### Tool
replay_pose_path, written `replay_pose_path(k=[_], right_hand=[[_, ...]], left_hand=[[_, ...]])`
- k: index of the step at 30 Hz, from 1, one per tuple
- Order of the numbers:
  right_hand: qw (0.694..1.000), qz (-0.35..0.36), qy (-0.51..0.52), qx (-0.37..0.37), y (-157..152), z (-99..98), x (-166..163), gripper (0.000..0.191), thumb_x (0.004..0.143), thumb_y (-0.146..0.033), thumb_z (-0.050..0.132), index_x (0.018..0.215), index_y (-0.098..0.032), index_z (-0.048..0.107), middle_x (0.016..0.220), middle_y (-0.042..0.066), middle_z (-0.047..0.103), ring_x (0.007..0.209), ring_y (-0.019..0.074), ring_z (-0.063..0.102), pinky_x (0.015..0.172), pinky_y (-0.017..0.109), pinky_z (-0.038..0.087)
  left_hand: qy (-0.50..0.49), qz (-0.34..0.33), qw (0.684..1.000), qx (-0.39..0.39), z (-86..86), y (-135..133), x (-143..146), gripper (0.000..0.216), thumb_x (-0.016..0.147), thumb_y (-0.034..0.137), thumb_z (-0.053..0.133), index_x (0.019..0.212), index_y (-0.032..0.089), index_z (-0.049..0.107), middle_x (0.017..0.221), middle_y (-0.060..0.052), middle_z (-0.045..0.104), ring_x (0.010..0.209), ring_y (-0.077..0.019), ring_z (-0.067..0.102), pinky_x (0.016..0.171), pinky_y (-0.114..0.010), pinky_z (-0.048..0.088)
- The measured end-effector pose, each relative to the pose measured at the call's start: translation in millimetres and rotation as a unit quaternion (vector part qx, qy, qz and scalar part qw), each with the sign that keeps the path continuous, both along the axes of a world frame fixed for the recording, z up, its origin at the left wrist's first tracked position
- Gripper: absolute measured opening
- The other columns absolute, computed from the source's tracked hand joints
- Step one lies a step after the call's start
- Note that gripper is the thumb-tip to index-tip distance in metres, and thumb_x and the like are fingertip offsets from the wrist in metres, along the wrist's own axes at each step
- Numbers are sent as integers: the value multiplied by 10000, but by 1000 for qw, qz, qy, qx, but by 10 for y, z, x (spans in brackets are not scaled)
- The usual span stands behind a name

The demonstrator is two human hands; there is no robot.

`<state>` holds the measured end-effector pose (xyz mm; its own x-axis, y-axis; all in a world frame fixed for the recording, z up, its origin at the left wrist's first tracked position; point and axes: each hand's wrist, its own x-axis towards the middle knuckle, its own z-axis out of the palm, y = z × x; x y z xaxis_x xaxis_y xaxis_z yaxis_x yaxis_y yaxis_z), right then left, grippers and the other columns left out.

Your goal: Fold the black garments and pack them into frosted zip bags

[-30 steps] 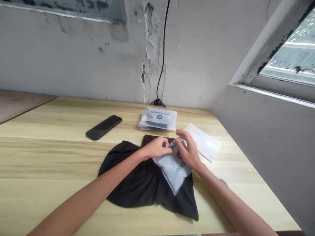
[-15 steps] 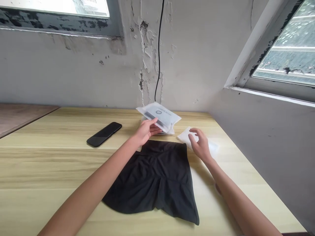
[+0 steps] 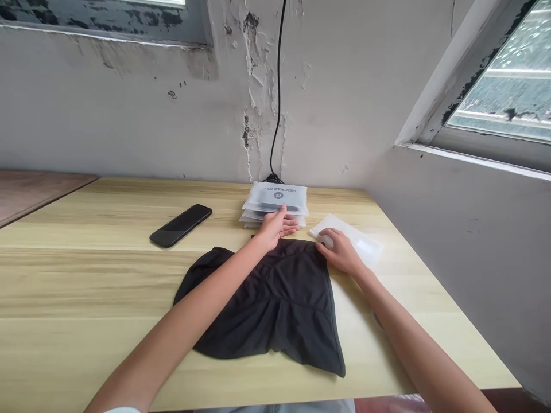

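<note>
Head view: left hand (image 3: 278, 226) lies flat and open on the far hem of the black garment (image 3: 275, 304) on the table (image 3: 86, 275), fingertips at the packet stack (image 3: 275, 201), right hand (image 3: 340, 253) pinching its right corner; an uneven tug could bunch the cloth or topple the stack.

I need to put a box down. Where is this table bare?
The table is bare left of the phone and black cloth, and between the phone and the wall. The far middle is crowded: packet stack, left hand, right hand and white bag.
</note>
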<state>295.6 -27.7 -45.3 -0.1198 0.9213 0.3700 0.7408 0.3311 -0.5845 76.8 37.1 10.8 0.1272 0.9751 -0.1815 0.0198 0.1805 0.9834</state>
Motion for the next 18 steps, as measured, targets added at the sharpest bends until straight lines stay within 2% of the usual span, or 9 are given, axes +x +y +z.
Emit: replay_pose_path(k=[2,4,7,9,11,14,18], right_hand=[[1000,12,-11,5,-15,38,7,321,918,-407,609,1163,-218,696,1257,128,748,1223,351,652,1059,539,489],[999,28,-34,5,-34,85,12,316,913,-390,633,1168,-222,711,1306,128,735,1250,356,642,1064,544,489],[996,52,-71,-18,-61,130,30,251,908,-359,655,1107,-239,751,1322,121,735,1254,364,644,1071,558,482],[995,67,-69,-37,-74,133,56,237,920,-359,657,1104,-251,759,1335,116,728,1260,352,645,1088,552,474],[995,62,-55,-53,-81,121,91,241,923,-398,678,1102,-257,757,1374,119,705,1297,357,623,1108,564,458],[997,41,-26,-66,-72,104,134,230,891,-451,735,1004,-251,746,1429,128,669,1368,384,567,1131,606,425],[997,62,25,-36,-57,197,125,160,854,-395,755,876,-244,705,1426,119,669,1363,373,573,1142,614,418]], left_hand=[[62,-50,997,24,-19,-64,-117,477,980,600,585,847,154,685,815,-149,779,743,-223,772,748,-344,641],[134,-90,984,71,-50,-153,-296,382,905,536,682,809,167,710,844,-132,783,843,-260,767,839,-390,632],[238,-110,952,159,-94,-271,-605,193,801,387,752,850,200,743,1103,-120,780,1195,-326,676,1123,-463,498],[291,-119,928,201,-111,-315,-781,211,794,347,729,950,208,756,1261,-122,736,1333,-343,586,1221,-490,385],[330,-137,907,223,-118,-329,-912,250,819,346,688,1016,209,755,1276,-121,721,1314,-334,591,1215,-489,379],[370,-158,885,235,-112,-295,-1039,246,840,360,655,1011,217,760,1179,-104,734,1184,-307,644,1135,-452,444],[397,-157,877,222,-28,-198,-1141,255,801,415,701,933,202,747,1040,-98,735,1045,-283,669,979,-383,507]])
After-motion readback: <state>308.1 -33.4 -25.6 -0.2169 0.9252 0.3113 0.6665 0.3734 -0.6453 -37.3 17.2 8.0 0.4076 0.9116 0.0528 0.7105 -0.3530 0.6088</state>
